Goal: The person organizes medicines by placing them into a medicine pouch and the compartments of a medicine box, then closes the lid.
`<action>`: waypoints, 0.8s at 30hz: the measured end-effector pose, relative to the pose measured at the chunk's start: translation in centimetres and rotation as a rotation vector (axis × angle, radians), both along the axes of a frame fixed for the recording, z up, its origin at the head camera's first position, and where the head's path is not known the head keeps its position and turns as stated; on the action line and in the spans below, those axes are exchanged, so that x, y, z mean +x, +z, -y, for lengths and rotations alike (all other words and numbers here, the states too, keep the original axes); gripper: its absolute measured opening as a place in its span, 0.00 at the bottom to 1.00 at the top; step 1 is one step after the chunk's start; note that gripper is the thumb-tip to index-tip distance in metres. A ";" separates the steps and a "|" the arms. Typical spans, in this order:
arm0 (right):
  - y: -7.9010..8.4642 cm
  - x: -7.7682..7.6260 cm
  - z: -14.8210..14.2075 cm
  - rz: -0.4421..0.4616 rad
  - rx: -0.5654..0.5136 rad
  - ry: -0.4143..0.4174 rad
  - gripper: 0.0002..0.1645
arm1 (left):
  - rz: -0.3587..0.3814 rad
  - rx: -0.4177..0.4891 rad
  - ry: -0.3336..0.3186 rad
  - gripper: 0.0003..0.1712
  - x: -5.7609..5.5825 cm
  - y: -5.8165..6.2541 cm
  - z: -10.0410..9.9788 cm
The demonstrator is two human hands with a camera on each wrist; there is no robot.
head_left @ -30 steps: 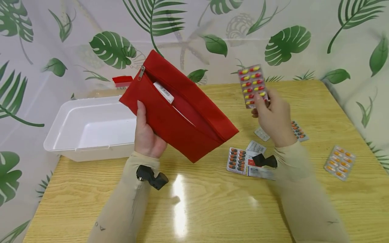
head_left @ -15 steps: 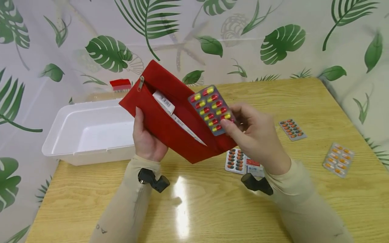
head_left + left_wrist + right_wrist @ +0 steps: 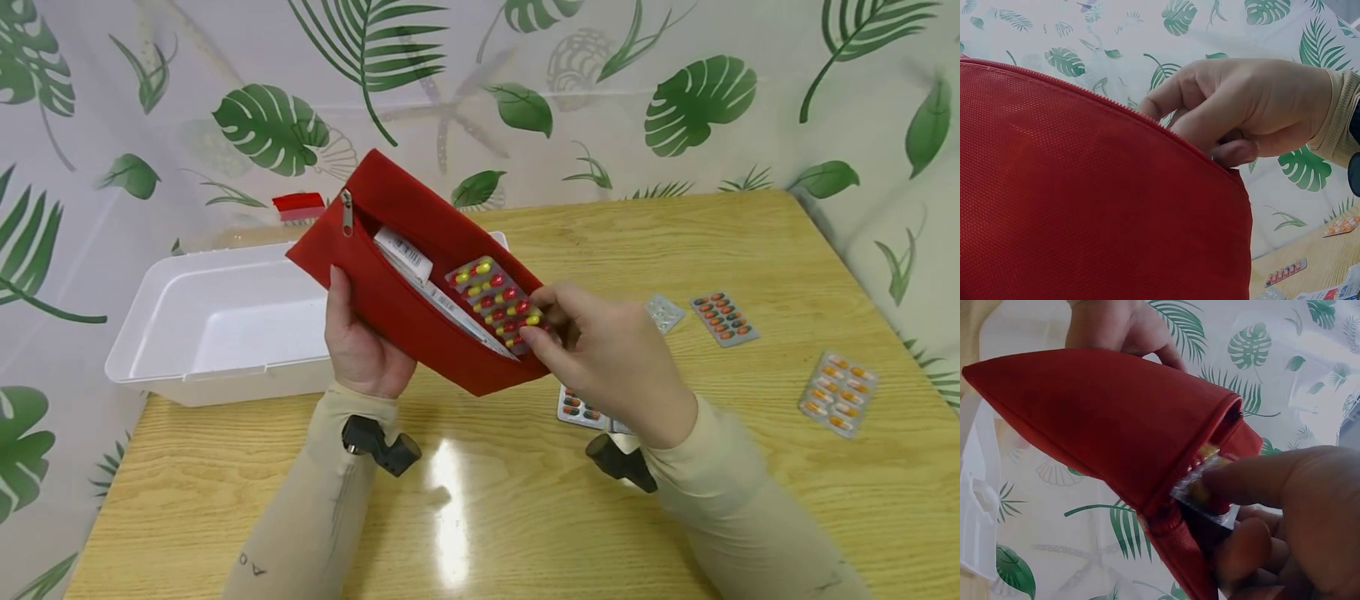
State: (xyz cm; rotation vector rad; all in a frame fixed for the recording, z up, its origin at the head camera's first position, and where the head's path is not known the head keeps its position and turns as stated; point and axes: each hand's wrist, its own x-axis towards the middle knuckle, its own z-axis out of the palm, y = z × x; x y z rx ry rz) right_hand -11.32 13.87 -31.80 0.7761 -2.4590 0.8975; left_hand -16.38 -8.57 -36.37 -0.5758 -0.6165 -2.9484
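Observation:
My left hand (image 3: pixel 367 346) grips a red zip pouch (image 3: pixel 420 333) from below, thumb on its front, and the pouch is tilted with its zip undone. White packets (image 3: pixel 408 254) with printed barcodes stick up inside the opening. Between thumb and fingers, my right hand (image 3: pixel 607 350) pinches a blister pack of red and yellow capsules (image 3: pixel 495 300), whose far part lies within the pouch's mouth. In the right wrist view the blister pack (image 3: pixel 1207 487) enters the pouch (image 3: pixel 1104 419) at its open edge. The left wrist view has the pouch's front hiding the pack.
Behind the pouch stands a white plastic tub (image 3: pixel 225 325). On the table's right lie an orange and dark capsule pack (image 3: pixel 724 319), an orange capsule pack (image 3: pixel 837 395) and a small clear pack (image 3: pixel 663 313). Another blister pack (image 3: pixel 579 410) is partly under the right hand.
The right hand has brought the red and yellow blister pack leftward and down from beside the pouch into its opening. The left hand keeps holding the pouch, whose mouth gapes wider.

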 end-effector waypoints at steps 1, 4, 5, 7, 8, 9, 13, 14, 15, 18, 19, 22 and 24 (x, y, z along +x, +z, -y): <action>-0.1 0.0 0.1 0.000 0.015 -0.009 0.16 | 0.001 -0.003 -0.002 0.26 0.0 0.0 0.0; -0.5 -0.1 0.4 -0.018 0.035 -0.020 0.17 | 0.012 -0.011 -0.001 0.26 0.1 -0.1 -0.2; -0.7 -0.1 0.5 -0.037 0.032 -0.021 0.16 | 0.015 -0.013 0.000 0.26 0.2 -0.1 -0.3; -0.8 -0.2 0.6 -0.070 0.025 -0.027 0.15 | 0.027 -0.020 0.008 0.26 0.2 -0.1 -0.4; -0.8 -0.2 0.6 -0.082 0.019 -0.032 0.14 | 0.033 -0.020 0.013 0.26 0.3 -0.1 -0.4; -0.8 -0.2 0.7 -0.090 0.015 -0.034 0.13 | 0.041 -0.021 0.015 0.26 0.3 -0.1 -0.5; -0.9 -0.2 0.8 -0.112 0.035 -0.048 0.10 | 0.048 -0.023 0.007 0.25 0.3 -0.2 -0.6; -0.9 -0.2 0.8 -0.115 0.041 -0.050 0.10 | 0.045 -0.024 0.001 0.25 0.3 -0.2 -0.7; -1.0 -0.2 0.9 -0.115 0.041 -0.047 0.10 | 0.042 -0.024 -0.008 0.25 0.3 -0.2 -0.7; -1.2 -0.3 1.1 -0.113 0.031 -0.036 0.11 | 0.026 -0.019 -0.050 0.24 0.5 -0.3 -0.9; -1.3 -0.4 1.2 -0.114 0.031 -0.026 0.12 | 0.019 -0.020 -0.067 0.23 0.6 -0.4 -0.9; -1.5 -0.3 1.4 -0.123 0.080 0.007 0.13 | -0.001 -0.021 -0.116 0.23 0.8 -0.4 -1.3; -1.6 -0.3 1.5 -0.136 0.121 0.029 0.12 | -0.005 -0.028 -0.130 0.23 0.8 -0.4 -1.4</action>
